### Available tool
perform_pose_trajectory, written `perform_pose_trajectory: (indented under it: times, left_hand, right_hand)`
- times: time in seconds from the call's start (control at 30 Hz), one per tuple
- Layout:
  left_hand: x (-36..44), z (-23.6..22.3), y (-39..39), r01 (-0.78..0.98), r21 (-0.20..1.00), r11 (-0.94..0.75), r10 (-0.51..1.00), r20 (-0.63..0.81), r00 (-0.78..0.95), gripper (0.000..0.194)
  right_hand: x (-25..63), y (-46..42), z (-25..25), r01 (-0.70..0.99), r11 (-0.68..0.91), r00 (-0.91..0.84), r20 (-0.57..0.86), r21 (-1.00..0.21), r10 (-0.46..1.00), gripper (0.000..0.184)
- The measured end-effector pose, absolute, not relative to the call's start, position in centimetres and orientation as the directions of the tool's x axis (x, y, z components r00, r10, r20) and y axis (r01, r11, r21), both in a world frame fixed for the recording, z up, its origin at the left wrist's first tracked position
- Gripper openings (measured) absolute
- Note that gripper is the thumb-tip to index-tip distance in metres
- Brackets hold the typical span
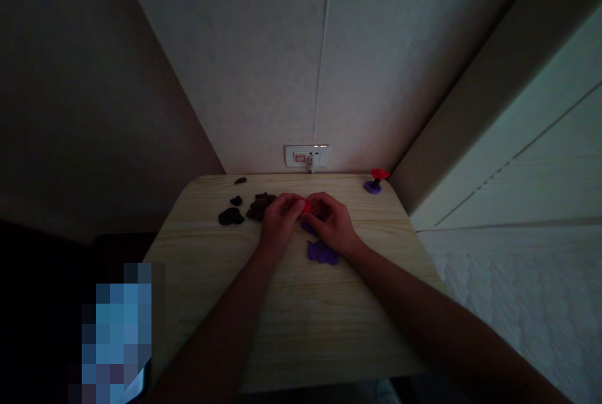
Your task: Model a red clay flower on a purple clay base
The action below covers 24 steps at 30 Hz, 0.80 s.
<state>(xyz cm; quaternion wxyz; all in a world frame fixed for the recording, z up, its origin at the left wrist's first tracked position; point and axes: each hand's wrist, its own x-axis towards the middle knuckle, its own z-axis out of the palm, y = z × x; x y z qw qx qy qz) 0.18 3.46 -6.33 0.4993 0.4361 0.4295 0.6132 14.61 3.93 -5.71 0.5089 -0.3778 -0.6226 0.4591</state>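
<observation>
**Technician:** State the readable markings.

**Inspector:** The white rectangular wall plate (290,156) behind the table carries a red-orange square at its left and a pale plug (310,163) seated at its right. Any lettering there is too small to read. A pixelated patch (117,322) at lower left obscures what lies beneath it.

**Technician:** Locate the workpiece and describe it.

**Inspector:** The small bright-red clay-like lump (307,206) is located between the two hands, above the rear half of the light wood-grain table (282,341). Only a small part is exposed; its full shape is hidden by the fingers.

**Technician:** Report the grip.

**Inspector:** The left hand (281,219) pinches the lump, thumb against its near side. The right hand (333,222) grasps it from the opposite side with curled fingers; individual fingertip contacts are partly concealed.

**Technician:** List the surrounding items.

**Inspector:** A flat, irregular purple clay-like piece (322,253) lies just below the right hand. A second purple piece (308,228) shows partly beneath that hand. Beside the left hand: a lumpy dark-brown mass (258,208), a flat black piece (231,216), a smaller black piece (236,201) and, farther back, a short brown strip (241,180). At the rear right corner, a red flower-shaped top (380,174) stands on a dark stem (375,184) set upon a purple base (371,188).
</observation>
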Motion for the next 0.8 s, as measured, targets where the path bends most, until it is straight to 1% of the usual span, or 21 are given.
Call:
perform_pose_trajectory:
  times: [0.13,0.4,0.7,0.8]
  left_hand:
    - [0.1,-6.06,3.38,-0.167,0.973,-0.161,0.982,0.141,-0.127,0.019]
    - [-0.15,-6.69,3.7,-0.176,0.972,-0.155,0.983,0.134,-0.125,0.014]
    - [-0.05,-6.52,3.64,-0.206,0.973,-0.104,0.988,0.077,-0.134,0.02]
    - [-0.03,-6.49,3.64,-0.224,0.969,-0.102,0.985,0.067,-0.159,0.024]
  right_hand:
    - [14.6,3.85,-5.57,0.004,0.297,-0.204,0.29,-0.955,0.935,0.031]
    - [14.71,4.01,-5.91,0.002,0.328,-0.221,0.319,-0.945,0.922,0.024]
    - [14.68,3.95,-5.78,0.03,0.326,-0.216,0.313,-0.945,0.925,0.024]
    - [14.69,4.0,-5.78,0.02,0.32,-0.222,0.308,-0.947,0.925,0.024]
